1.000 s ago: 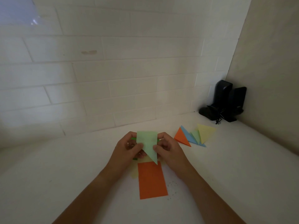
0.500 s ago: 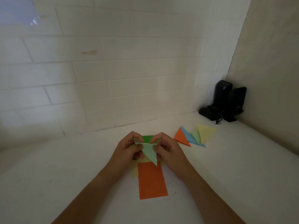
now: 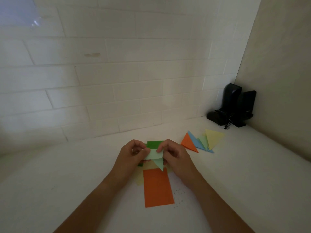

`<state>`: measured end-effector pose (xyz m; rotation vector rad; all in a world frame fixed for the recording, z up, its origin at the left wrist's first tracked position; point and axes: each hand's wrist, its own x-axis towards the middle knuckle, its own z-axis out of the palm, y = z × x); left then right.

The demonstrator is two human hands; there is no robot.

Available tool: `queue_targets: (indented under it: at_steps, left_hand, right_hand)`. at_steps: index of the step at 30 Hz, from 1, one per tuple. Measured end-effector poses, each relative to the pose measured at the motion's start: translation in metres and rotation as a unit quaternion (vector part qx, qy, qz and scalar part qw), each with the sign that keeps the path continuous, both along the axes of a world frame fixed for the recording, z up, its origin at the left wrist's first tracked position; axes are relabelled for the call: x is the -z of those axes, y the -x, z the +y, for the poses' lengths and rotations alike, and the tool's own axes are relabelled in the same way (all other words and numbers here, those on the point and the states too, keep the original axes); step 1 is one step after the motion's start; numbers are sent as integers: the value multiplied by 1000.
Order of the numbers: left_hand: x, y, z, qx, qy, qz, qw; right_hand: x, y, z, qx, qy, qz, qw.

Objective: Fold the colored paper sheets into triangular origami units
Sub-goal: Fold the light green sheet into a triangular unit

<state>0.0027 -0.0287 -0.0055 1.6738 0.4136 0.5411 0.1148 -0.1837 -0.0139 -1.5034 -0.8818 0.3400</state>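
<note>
Light green unit [image 3: 155, 157] was pinched half-folded by both hands [image 3: 159, 154]; four finished triangles [image 3: 202, 141] lay right, orange sheet [image 3: 158, 188] below was left unfolded.

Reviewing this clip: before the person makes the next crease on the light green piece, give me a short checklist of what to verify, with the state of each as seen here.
1. Both hands on the piece: ok. The left hand and the right hand pinch the light green paper from either side.
2. Paper held off the table: ok, its point hangs above the orange sheet.
3. Top flap folded down squarely: cannot tell, fingers cover the ends.
4. Next sheets within reach: ok. The orange sheet lies flat below the hands, over a pale yellow sheet; a dark green sheet lies behind.
5. Finished triangles out of the way: ok, off to the right.
</note>
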Motion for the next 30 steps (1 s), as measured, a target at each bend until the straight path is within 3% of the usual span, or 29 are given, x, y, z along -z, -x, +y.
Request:
queue_targets:
  at_steps: [6, 11, 30]
  left_hand:
    - [-4, 1, -2, 14, 2, -11, 1000]
    - [-8, 3, -6, 17, 6, -24, 1000]
    - [-6, 4, -5, 26, 1, -26, 999]
  right_hand:
    - [-4, 2, 1, 18, 12, 44, 999]
    - [6, 0, 5, 3, 84, -76, 994]
    - [5, 1, 5, -27, 50, -44, 997]
